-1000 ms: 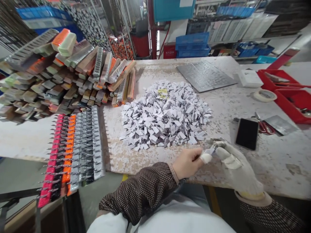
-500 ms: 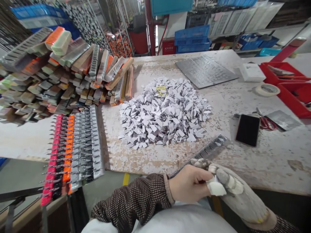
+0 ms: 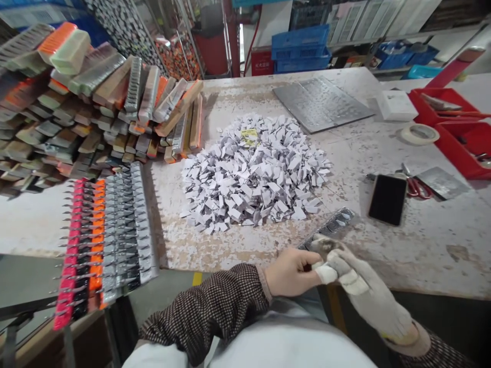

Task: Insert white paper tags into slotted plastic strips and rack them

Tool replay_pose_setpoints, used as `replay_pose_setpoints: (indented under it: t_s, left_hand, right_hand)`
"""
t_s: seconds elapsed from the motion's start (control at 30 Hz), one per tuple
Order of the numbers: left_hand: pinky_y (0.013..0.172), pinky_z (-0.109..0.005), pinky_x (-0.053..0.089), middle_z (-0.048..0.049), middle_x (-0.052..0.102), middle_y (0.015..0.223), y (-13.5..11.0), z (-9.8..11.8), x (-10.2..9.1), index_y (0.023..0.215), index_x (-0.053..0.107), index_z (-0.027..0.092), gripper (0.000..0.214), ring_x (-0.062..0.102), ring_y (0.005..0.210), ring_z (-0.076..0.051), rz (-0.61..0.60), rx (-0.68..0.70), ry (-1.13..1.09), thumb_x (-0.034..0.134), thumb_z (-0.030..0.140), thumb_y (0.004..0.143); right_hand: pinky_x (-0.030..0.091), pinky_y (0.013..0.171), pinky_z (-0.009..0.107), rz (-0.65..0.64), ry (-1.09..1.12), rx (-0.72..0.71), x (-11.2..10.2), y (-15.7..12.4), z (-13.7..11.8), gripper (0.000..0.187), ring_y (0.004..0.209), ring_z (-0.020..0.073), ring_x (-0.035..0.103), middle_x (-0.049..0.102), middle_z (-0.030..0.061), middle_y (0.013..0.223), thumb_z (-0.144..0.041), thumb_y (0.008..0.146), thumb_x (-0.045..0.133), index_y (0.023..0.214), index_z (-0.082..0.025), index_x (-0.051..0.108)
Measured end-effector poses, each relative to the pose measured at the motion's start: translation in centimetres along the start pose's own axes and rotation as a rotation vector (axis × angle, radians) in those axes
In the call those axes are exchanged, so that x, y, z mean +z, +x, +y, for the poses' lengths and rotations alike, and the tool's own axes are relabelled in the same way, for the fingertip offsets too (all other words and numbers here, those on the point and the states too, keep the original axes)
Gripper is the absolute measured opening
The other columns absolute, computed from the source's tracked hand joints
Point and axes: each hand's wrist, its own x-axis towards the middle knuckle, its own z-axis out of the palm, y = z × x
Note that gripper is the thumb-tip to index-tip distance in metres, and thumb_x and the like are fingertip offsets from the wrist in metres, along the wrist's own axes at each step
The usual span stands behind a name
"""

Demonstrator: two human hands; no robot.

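My bare left hand [image 3: 292, 273] is closed in a pinch at the table's near edge, a white wrap on one fingertip. My right hand [image 3: 358, 286], in a white cotton glove, is closed on the near end of a long grey metal strip [image 3: 333, 225]. The strip lies slanted on the table and points toward the phone. The fingertips of both hands meet on the strip's near end. Just beyond them spreads a big heap of small white paper tags [image 3: 253, 174].
Rows of clips in pink, orange, black and grey [image 3: 105, 235] hang at the left edge. Stacked strips [image 3: 88, 112] pile up behind. A black phone [image 3: 387, 198], scissors [image 3: 414, 186], tape roll [image 3: 420, 134], metal plates [image 3: 320, 104] and red bins [image 3: 460, 128] lie at the right.
Both hands dropped toward the table's near edge, then lifted slightly. A long metal strip came into view in the gloved right hand. The camera tilted a little.
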Motion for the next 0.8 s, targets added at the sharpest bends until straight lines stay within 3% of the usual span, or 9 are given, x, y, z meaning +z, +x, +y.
replay_pose_setpoints:
  t_s: [0.1,0.2,0.27,0.43,0.6,0.8]
  left_hand:
    - [0.097,-0.041,0.057,-0.0101,0.072,0.107,0.8,-1.2,-0.6,0.116,0.07,0.017,0.052,0.067,0.104,-0.028,0.091,-0.001,0.513,0.071,0.068,0.103]
    - [0.113,-0.052,0.055,-0.0202,0.069,0.138,1.0,-2.1,-0.9,0.153,0.058,0.016,0.075,0.064,0.13,-0.038,0.081,-0.076,0.822,0.081,0.061,0.099]
    - [0.113,-0.052,0.056,-0.0205,0.069,0.14,1.1,-2.7,-0.9,0.158,0.054,0.015,0.078,0.065,0.131,-0.039,0.042,-0.122,0.865,0.081,0.058,0.099]
    - [0.113,-0.054,0.054,-0.0198,0.07,0.14,1.1,-3.4,-0.9,0.159,0.053,0.017,0.076,0.066,0.13,-0.039,0.018,-0.15,0.823,0.077,0.059,0.101]
    - [0.114,-0.055,0.053,-0.019,0.07,0.141,1.3,-3.3,-0.9,0.155,0.057,0.017,0.068,0.066,0.129,-0.039,0.019,-0.158,0.801,0.074,0.058,0.103]
    - [0.113,-0.054,0.053,-0.0181,0.07,0.14,1.1,-3.8,-0.6,0.157,0.055,0.02,0.068,0.067,0.128,-0.038,0.039,-0.147,0.793,0.075,0.056,0.103]
  right_hand:
    - [0.052,0.125,0.059,0.135,-0.358,-0.17,-1.7,3.2,-0.8,0.024,0.146,0.0395,0.061,0.076,0.0119,0.139,-0.05,0.101,0.066,0.092,-0.029,0.075]
    - [0.041,0.131,0.062,0.178,-0.871,-0.354,-2.5,6.1,-1.3,0.031,0.154,0.0422,0.053,0.074,0.0186,0.141,-0.044,0.105,0.059,0.085,-0.025,0.072]
    - [0.036,0.133,0.062,0.12,-1.039,-0.378,-2.5,7.0,-1.1,0.031,0.154,0.0423,0.053,0.075,0.0195,0.141,-0.041,0.106,0.057,0.088,-0.023,0.075]
    - [0.032,0.135,0.058,-0.007,-1.166,-0.422,-2.1,7.7,-0.2,0.027,0.153,0.038,0.053,0.075,0.0157,0.141,-0.035,0.107,0.054,0.1,-0.023,0.077]
    - [0.027,0.139,0.058,-0.136,-1.172,-0.455,-2.5,9.3,-0.1,0.03,0.151,0.0373,0.057,0.079,0.0161,0.13,-0.031,0.106,0.051,0.092,-0.026,0.077]
    - [0.024,0.14,0.06,-0.137,-1.158,-0.432,-2.4,9.9,-0.3,0.035,0.148,0.0369,0.06,0.082,0.0153,0.126,-0.034,0.107,0.049,0.084,-0.026,0.074]
